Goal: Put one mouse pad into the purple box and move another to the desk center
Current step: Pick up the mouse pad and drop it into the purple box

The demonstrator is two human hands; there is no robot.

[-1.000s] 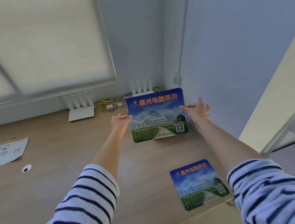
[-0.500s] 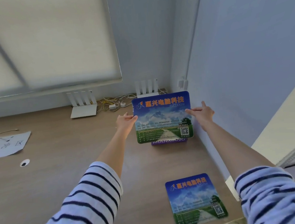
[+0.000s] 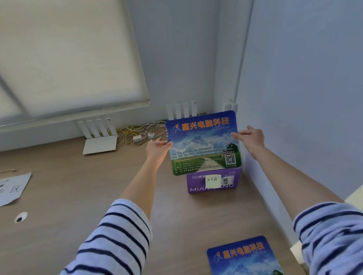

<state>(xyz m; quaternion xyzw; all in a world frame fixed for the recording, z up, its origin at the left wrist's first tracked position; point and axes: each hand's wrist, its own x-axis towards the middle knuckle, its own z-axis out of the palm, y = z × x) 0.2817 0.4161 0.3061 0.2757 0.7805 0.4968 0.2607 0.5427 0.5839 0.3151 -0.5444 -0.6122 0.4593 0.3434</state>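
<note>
A blue and green printed mouse pad (image 3: 202, 143) is held upright over the purple box (image 3: 214, 181), its lower edge at the box's top. My left hand (image 3: 157, 149) grips the pad's left edge and my right hand (image 3: 251, 138) grips its right edge. The purple box stands on the wooden desk (image 3: 73, 211) against the right wall; its opening is hidden behind the pad. A second mouse pad (image 3: 243, 262) of the same print lies flat near the desk's front right edge.
Two white routers (image 3: 99, 141) (image 3: 181, 110) and a tangle of cables (image 3: 136, 133) sit along the back wall. A paper sheet (image 3: 4, 192) and a small white disc (image 3: 20, 216) lie at the left. The right wall runs close beside the box.
The view has tilted so the purple box front shows below the pad. Both hands have kept their grip, with the pad held over the box.
</note>
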